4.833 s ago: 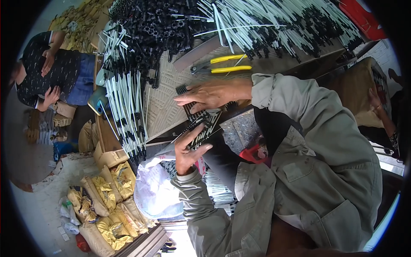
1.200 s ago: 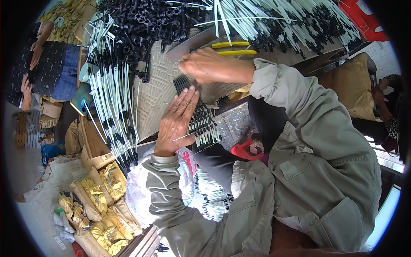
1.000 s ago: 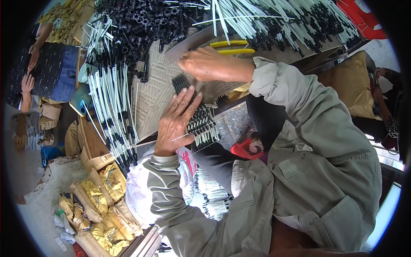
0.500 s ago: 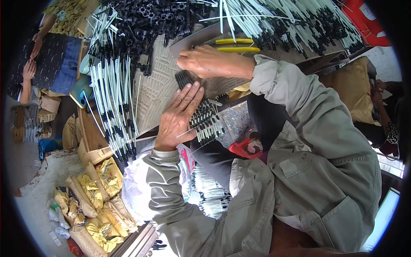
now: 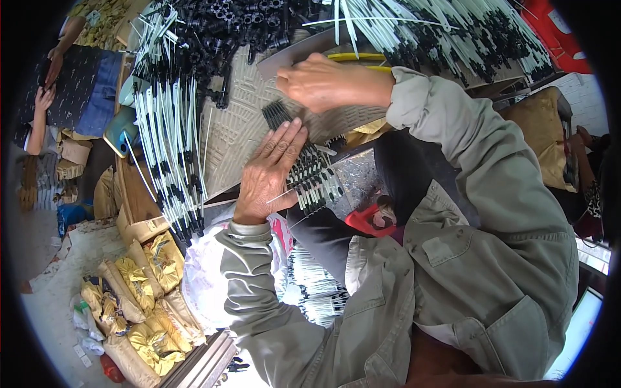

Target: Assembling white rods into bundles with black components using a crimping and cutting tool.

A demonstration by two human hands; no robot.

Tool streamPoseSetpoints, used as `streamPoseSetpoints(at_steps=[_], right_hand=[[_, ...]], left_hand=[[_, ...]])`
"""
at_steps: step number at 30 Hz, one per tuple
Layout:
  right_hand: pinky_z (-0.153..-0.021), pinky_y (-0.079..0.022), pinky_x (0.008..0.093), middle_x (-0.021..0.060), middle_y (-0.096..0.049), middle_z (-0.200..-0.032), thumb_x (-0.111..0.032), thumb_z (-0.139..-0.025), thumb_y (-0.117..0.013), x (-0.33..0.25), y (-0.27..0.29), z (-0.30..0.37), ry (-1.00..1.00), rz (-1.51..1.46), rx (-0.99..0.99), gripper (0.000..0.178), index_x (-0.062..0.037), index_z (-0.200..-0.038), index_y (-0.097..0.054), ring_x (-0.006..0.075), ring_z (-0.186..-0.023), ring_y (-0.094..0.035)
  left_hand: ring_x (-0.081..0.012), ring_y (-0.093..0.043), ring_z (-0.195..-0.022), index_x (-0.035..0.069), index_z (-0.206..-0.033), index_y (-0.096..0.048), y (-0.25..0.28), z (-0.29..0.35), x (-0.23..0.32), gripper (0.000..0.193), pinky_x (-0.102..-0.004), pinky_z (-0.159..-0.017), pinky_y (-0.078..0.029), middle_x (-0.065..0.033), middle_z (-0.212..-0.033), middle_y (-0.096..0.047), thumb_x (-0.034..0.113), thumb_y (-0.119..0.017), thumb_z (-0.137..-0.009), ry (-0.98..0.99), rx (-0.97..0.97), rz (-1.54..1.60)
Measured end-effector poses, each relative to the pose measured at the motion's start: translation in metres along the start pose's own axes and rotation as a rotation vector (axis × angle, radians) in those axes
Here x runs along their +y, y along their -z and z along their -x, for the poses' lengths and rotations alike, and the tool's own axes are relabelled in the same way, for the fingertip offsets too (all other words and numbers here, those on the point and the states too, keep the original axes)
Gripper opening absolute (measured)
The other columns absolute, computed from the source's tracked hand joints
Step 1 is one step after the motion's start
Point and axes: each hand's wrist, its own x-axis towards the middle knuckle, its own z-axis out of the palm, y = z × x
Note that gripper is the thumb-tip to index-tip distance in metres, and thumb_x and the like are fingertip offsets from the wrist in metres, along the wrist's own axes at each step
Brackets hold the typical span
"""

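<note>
My left hand point(image 5: 270, 169) lies over a bundle of black and pale thin rods point(image 5: 314, 189), fingers pressed together across it and thumb along its near side. The bundle's black ends point(image 5: 276, 114) stick out beyond my fingertips on the patterned board. Its pale and black ends reach past the board's near edge, above my lap. Just beyond the black ends, my right hand point(image 5: 317, 83) is closed with curled fingers; what it holds, if anything, is hidden. A flat grey plate point(image 5: 275, 65) lies behind it, beside yellow-handled pliers point(image 5: 356, 57).
Pale rods with black ends point(image 5: 169, 139) lie left of the board point(image 5: 226, 145), and more point(image 5: 427, 39) at the far right. Black plastic parts point(image 5: 213, 39) are heaped at the back. A box of gold packets point(image 5: 152, 284) stands lower left. Another person's hand point(image 5: 44, 102) shows far left.
My right hand has moved a little to the right and away from the bundle, so more of the black ends shows. My left hand stays almost in place.
</note>
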Motion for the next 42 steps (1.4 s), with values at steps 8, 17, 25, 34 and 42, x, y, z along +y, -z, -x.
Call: streamPoseSetpoints(at_steps=[8, 17, 25, 34, 42], right_hand=[[-0.064, -0.045, 0.0405, 0.0117, -0.057, -0.089, -0.004, -0.068, -0.058, -0.001, -0.004, 0.006, -0.169, -0.075, -0.068, 0.025, 0.0038, -0.091, -0.052, 0.0278, -0.076, -0.060], [-0.046, -0.043, 0.0289, 0.0073, -0.054, -0.067, -0.016, -0.085, -0.053, -0.043, 0.087, 0.046, -0.019, -1.418, 0.202, 0.014, -0.0028, -0.081, -0.053, 0.0201, -0.054, -0.054], [-0.032, -0.028, 0.0223, 0.0066, -0.052, -0.075, -0.032, -0.086, -0.050, -0.108, 0.063, 0.064, 0.220, 0.123, 0.350, 0.031, -0.0025, -0.095, -0.053, 0.0044, -0.046, -0.043], [-0.034, -0.036, 0.0278, 0.0027, -0.053, -0.071, -0.021, -0.076, -0.061, -0.084, 0.075, 0.043, 0.195, -0.278, 0.352, 0.019, -0.0038, -0.079, -0.053, 0.0158, -0.044, -0.050], [-0.073, -0.049, 0.0289, 0.0079, -0.058, -0.093, -0.025, -0.068, -0.072, -0.049, 0.067, 0.073, 0.084, -0.617, 0.931, 0.045, -0.0040, -0.103, -0.052, 0.0169, -0.082, -0.059]], left_hand=[[-0.0307, -0.033, -0.126, 0.002, -0.132, -0.035, -0.003, -0.010, 0.001, 0.084, -0.0410, -0.106, -0.025, -0.0136, -0.138, -0.033, 0.035, -0.052, -0.057, -0.024, -0.031, 0.062], [-0.0324, -0.032, -0.126, 0.001, -0.130, -0.037, -0.003, 0.002, 0.000, 0.083, -0.0432, -0.104, -0.026, -0.0146, -0.137, -0.035, 0.045, -0.058, -0.063, 0.143, -0.153, 0.103], [-0.0314, -0.039, -0.122, 0.014, -0.119, -0.055, -0.009, -0.004, 0.018, 0.058, -0.0433, -0.101, -0.031, -0.0121, -0.132, -0.043, 0.039, -0.058, -0.068, 0.066, 0.161, 0.063], [-0.0319, -0.049, -0.111, 0.004, -0.102, -0.062, -0.011, 0.004, 0.029, 0.057, -0.0381, -0.090, -0.041, -0.0142, -0.117, -0.054, 0.048, -0.069, -0.066, 0.086, 0.293, 0.211], [-0.0313, -0.054, -0.104, 0.004, -0.095, -0.065, -0.011, -0.004, 0.022, 0.050, -0.0381, -0.086, -0.044, -0.0135, -0.096, -0.063, 0.049, -0.065, -0.072, 0.214, 0.333, 0.133]])
